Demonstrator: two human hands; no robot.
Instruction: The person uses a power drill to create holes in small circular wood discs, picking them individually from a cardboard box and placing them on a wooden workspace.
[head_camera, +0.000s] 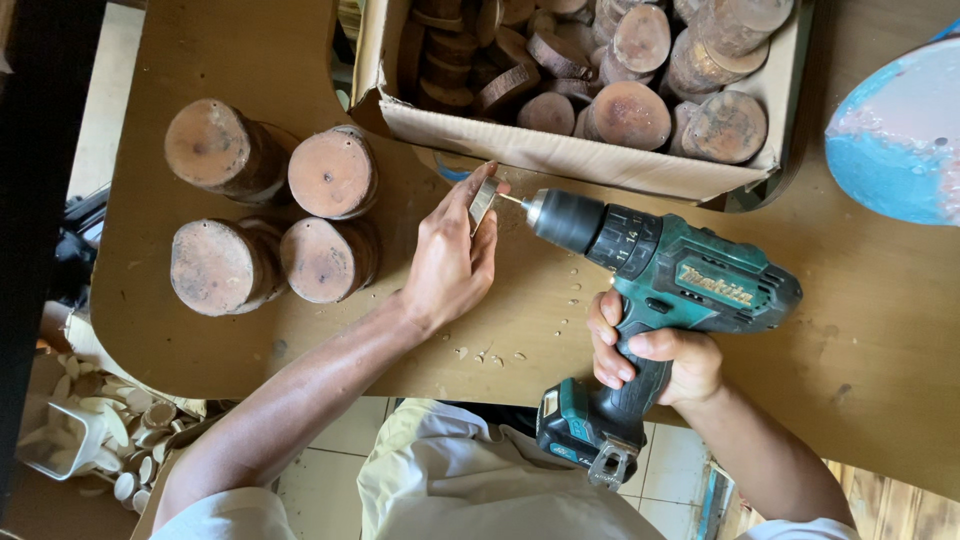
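Left hand (452, 255): fingers pinched on a small wood slice (483, 200), held on edge.
Right hand (655, 360): clamped round the grip of a teal cordless drill (650, 270).
Axis: drill lies level, bit pointing left, tip touching the slice.
Beyond left hand: four stacks of wood discs (270, 205).
Above both: cardboard box (560, 155) of discs.

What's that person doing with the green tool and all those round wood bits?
A person sits at a wooden table. Their right hand holds a teal cordless drill, its bit pointed sideways at a small thin wood slice that the left hand holds on edge. Four stacks of round wood slices stand to the left, and a cardboard box behind holds many more. Small wood crumbs lie near the hands.
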